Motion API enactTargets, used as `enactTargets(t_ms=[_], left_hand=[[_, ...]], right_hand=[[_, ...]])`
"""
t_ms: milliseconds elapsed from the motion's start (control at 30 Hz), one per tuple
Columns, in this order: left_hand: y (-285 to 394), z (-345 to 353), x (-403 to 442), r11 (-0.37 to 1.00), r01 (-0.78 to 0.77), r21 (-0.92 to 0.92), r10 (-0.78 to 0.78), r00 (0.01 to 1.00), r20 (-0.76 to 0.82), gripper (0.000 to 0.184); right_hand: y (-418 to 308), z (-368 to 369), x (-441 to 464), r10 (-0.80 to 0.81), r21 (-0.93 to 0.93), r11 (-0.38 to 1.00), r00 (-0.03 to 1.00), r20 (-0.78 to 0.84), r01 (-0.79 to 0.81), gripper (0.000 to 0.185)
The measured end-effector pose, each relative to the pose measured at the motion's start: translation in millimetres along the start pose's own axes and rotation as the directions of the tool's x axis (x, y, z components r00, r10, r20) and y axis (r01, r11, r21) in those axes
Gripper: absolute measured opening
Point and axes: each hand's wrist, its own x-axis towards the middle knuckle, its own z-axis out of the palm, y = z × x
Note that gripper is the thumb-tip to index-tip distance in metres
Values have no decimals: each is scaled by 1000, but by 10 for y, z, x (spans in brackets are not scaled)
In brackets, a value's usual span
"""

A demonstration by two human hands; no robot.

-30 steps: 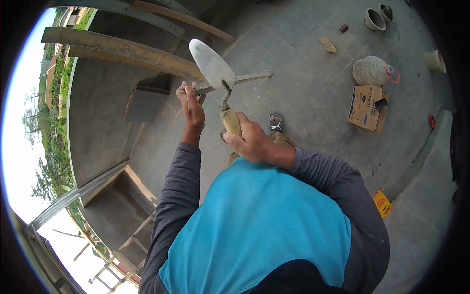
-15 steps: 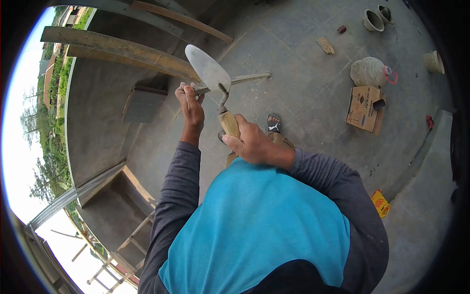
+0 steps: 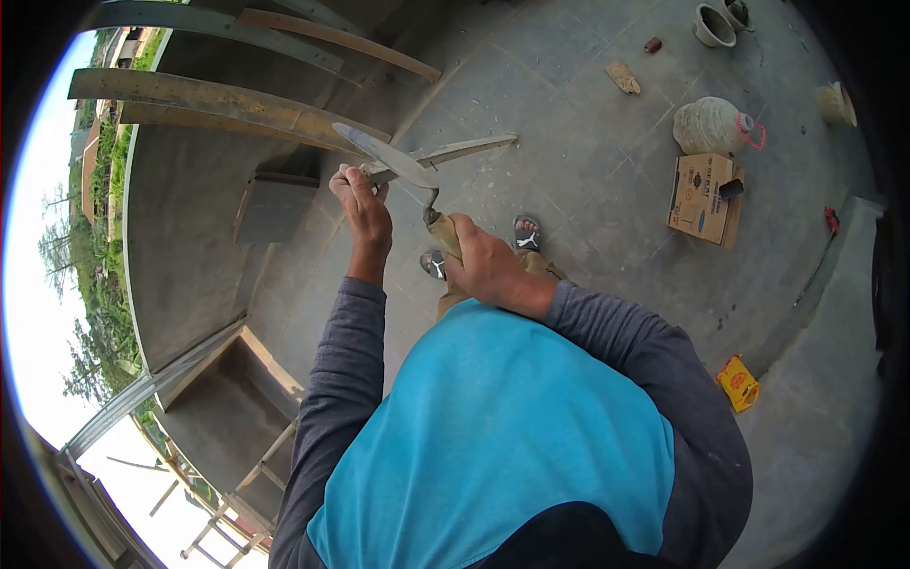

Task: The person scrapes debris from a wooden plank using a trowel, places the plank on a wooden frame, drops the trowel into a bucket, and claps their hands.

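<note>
My right hand (image 3: pixel 495 266) is closed round the wooden handle of a pointed trowel (image 3: pixel 391 158). The trowel's metal blade points up and to the left, turned nearly edge-on to me. My left hand (image 3: pixel 363 211) pinches the near end of a long, thin wooden strip (image 3: pixel 474 148), whose far end reaches out to the right over the floor. The blade crosses the strip close to my left fingers. Whether the two touch, I cannot tell.
Wooden boards (image 3: pixel 218 95) jut in at upper left. A cardboard box (image 3: pixel 700 197), a large rope-handled jug (image 3: pixel 709 126), a pot (image 3: pixel 713 26) and a yellow packet (image 3: pixel 737 383) lie to the right on the grey floor (image 3: pixel 588 142). A grey panel (image 3: pixel 277 209) leans at left.
The trowel blade has tilted from showing its broad face to nearly edge-on, and its tip has dropped leftward. Both hands keep their holds; the view has shifted slightly.
</note>
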Motion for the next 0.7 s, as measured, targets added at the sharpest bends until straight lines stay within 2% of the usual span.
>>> enactTargets(t_ms=[67,100,133,167,200,267,300,367,400,467,500,567,600,667,700], left_hand=[[3,37,0,999,-14,-32,14,1000,-14,37],[8,33,-2,1000,10,-19,-10,1000,-22,38],[16,35,0,999,32,-6,-32,999,-31,38],[25,37,8,1000,25,-7,-26,999,-27,38],[35,36,22,999,31,-36,-32,998,-46,37],[17,-32,9,997,55,-56,-59,995,-76,36],[17,-65,21,997,51,-60,-54,997,-58,34],[15,-82,60,997,38,-68,-40,999,-36,32],[13,-83,71,997,38,-74,-39,999,-16,32],[11,-73,94,996,39,-82,-38,999,15,32],[23,-66,114,993,66,-93,-65,998,16,31],[33,-48,157,991,91,-101,-90,996,14,30],[60,-26,165,992,80,-102,-79,997,18,32],[62,-32,82,992,86,-95,-85,996,13,33],[70,-8,73,994,75,-81,-72,997,33,34]], right_hand=[[100,67,39,-192,71,978,980,-50,195,40],[186,100,93,-192,70,978,980,-55,195,40],[274,120,173,48,23,999,999,-2,-48,42],[347,137,240,287,-35,958,957,38,-285,44],[390,86,267,279,-35,960,960,34,-278,44],[506,28,175,-4,178,984,990,-138,29,48],[468,21,126,4,182,983,992,-125,19,48],[369,-74,119,136,395,918,964,-227,-36,49],[346,-82,120,136,396,918,964,-230,-35,49],[291,-90,92,143,413,899,989,35,-145,52],[246,-109,80,144,411,901,989,26,-142,52],[142,-95,88,199,401,883,968,153,-245,50],[120,-40,129,197,400,883,968,156,-244,50],[93,120,123,188,729,681,979,-81,-70,38],[67,104,148,166,688,722,984,-71,-72,27]])
